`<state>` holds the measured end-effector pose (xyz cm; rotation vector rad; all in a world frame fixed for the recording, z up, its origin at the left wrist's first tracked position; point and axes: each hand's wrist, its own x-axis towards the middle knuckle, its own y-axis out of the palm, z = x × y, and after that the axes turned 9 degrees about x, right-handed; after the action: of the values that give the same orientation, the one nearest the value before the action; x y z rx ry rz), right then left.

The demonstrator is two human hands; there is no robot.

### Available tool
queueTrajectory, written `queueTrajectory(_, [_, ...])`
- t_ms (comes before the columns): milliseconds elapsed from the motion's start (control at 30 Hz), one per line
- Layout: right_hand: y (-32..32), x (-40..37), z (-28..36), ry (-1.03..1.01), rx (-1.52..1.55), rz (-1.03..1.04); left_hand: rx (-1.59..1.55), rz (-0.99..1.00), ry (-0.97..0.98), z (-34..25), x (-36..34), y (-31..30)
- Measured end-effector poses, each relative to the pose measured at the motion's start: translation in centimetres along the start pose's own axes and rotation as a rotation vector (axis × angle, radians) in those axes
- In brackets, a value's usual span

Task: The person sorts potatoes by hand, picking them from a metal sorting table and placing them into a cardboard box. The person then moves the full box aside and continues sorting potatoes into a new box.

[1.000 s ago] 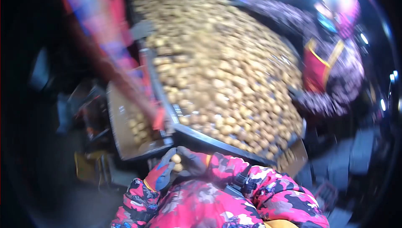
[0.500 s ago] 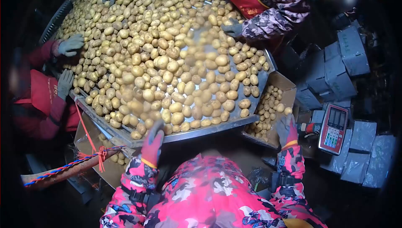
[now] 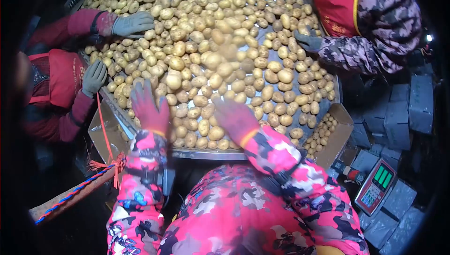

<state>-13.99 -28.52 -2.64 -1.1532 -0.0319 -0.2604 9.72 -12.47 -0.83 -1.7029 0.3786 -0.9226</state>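
A broad metal table [image 3: 201, 154] carries a thick spread of potatoes [image 3: 174, 80]. My left hand [image 3: 150, 108], in a pink and grey glove, lies over the potatoes near the front left, its fingers apart and nothing gripped. Gloved the same way, my right hand [image 3: 236, 118] reaches over the potatoes near the front middle. Its fingers are stretched out and somewhat blurred, with no potato held that I can see. Some potatoes beneath both palms are hidden.
At left a co-worker's gloved hands [image 3: 133, 24] touch the potatoes; another co-worker's hand [image 3: 308, 41] rests at right. A cardboard box [image 3: 341, 131] of potatoes stands by the right edge. Around are a scale display [image 3: 376, 187], stacked boxes [image 3: 398, 123] and a rope-wrapped pole [image 3: 77, 195].
Both my hands have moved forward onto the potatoes; the right one has left the box's side and swung left. The view has shifted, and the scale display now shows lit green digits.
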Motion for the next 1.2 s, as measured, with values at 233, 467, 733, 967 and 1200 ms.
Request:
queueTrajectory(233, [4.9,3.7,-0.6,0.233,0.031,-0.111,-0.192,0.178,0.083,0.7,-9.1,-5.4])
queueTrajectory(467, [-7.1,-7.4,-3.7,0.608,1.246,-0.404,-0.479,0.441,0.168,-3.1,-10.6,-6.6])
queueTrajectory(733, [-5.0,-34.8,-6.0,1.219,0.799,-0.806,-0.238,0.419,0.751,-12.0,-7.4,-1.7])
queueTrajectory(967, [-2.9,-20.4,2.9,1.058,1.731,-0.399,-0.245,0.439,0.702,-14.8,-4.7,-1.1])
queueTrajectory(1200, [-7.5,-19.5,1.5,0.775,2.018,-0.359,-0.608,0.492,1.049,-19.1,-4.2,-6.7])
